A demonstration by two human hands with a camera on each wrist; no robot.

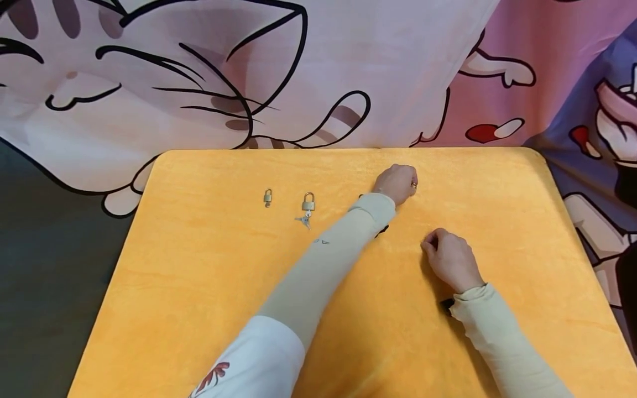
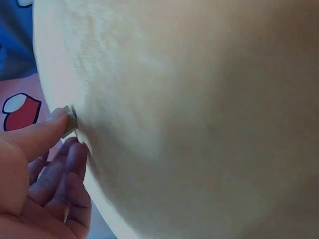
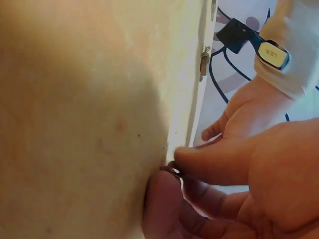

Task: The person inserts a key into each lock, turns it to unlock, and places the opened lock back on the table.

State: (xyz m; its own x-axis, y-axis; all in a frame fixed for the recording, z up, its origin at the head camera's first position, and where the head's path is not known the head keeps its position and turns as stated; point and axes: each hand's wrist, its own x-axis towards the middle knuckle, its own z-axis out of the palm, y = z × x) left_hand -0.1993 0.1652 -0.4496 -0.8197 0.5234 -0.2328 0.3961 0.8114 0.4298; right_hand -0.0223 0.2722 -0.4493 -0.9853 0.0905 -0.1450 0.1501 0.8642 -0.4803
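Note:
My left hand (image 1: pixel 396 183) reaches to the far part of the table. Between thumb and fingers it pinches a padlock (image 2: pixel 71 122); only part of its squarish body shows in the left wrist view. Nearer to me and further right, my right hand (image 1: pixel 452 260) is low over the table. Its thumb and forefinger pinch a small dark metal piece (image 3: pixel 173 170), mostly hidden by the fingertips. To the left lie a small padlock (image 1: pixel 267 198) and a larger brass-coloured padlock (image 1: pixel 308 205) with its shackle pointing away and several keys (image 1: pixel 304 220) below it.
A yellow cloth covers the table (image 1: pixel 214 287), whose far edge meets a hanging cloth printed with cartoon figures (image 1: pixel 348 61). My left forearm (image 1: pixel 323 265) crosses the middle of the table. Dark floor (image 1: pixel 55 276) lies beyond the left edge.

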